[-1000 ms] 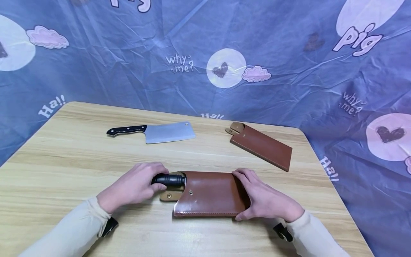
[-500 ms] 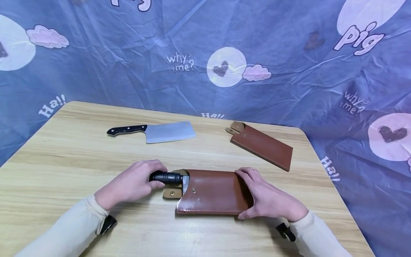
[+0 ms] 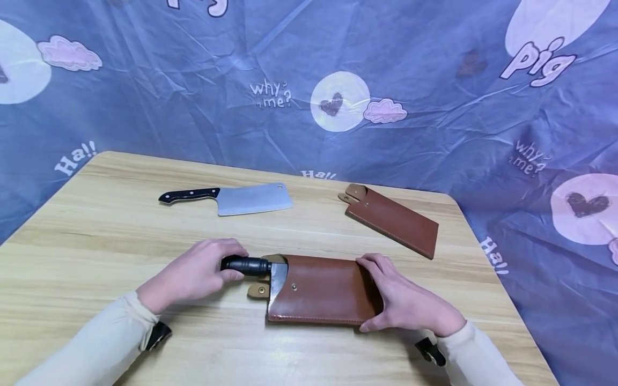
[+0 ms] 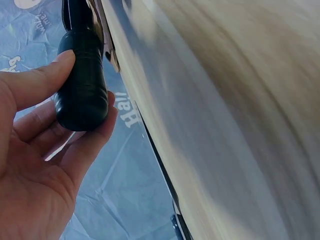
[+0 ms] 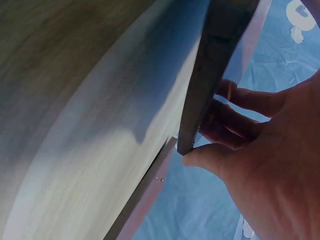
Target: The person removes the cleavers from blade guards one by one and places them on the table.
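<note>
Cleaver (image 3: pixel 256 266) partly in brn sheath (image 3: pixel 325 289)

Left hand (image 3: pixel 203 271) gripped black knife handle (image 3: pixel 245 265). Blade (image 3: pixel 277 277) sat mostly inside near brown sheath (image 3: pixel 323 292), strip of metal showing at opening. Tan snap tab (image 3: pixel 259 290) stuck out beside handle. Right hand (image 3: pixel 405 297) held sheath's right end. Farther back on wooden desk (image 3: pixel 135 236), cleaver (image 3: pixel 229 201) lay flat, grip (image 3: pixel 189 195) leftward; second brown sheath (image 3: pixel 393 220) lay slanted at right. Blue printed cloth (image 3: pixel 232 128) hung behind.

Bright light leaves soft glare on the table (image 3: pixel 299 354).
</note>
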`<state>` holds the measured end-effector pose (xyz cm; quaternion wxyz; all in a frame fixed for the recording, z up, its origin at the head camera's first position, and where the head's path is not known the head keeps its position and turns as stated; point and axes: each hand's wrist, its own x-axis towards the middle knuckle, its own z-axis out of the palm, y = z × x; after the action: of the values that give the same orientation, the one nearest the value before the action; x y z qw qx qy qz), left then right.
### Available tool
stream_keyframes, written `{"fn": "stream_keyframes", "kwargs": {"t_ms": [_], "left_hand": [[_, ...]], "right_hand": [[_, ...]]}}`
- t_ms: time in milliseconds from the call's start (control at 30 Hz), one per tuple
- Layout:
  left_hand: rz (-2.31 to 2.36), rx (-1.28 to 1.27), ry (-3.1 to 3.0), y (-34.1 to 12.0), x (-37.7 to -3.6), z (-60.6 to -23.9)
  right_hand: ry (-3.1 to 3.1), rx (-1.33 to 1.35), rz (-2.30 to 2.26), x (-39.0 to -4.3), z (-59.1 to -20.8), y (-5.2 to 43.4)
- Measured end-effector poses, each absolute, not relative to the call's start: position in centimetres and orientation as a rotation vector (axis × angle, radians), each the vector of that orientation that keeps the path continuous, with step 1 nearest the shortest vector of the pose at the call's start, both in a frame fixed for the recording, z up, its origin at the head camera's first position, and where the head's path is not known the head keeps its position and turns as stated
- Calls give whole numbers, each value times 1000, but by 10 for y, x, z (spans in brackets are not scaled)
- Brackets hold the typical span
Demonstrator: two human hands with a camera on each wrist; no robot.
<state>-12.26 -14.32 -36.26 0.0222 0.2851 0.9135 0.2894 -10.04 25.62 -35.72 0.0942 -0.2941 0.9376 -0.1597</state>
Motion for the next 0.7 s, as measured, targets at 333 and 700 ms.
{"fn": "stream_keyframes", "kwargs": {"t_ms": [333,700], "left_hand": [[899,886,2828,-149,-122,-362],[909,928,2845,-149,-124,-361]], "right_hand": [[2777,-871,-491,-100,-358,257],[2791,-872,-492,-100,-355,258]]}}
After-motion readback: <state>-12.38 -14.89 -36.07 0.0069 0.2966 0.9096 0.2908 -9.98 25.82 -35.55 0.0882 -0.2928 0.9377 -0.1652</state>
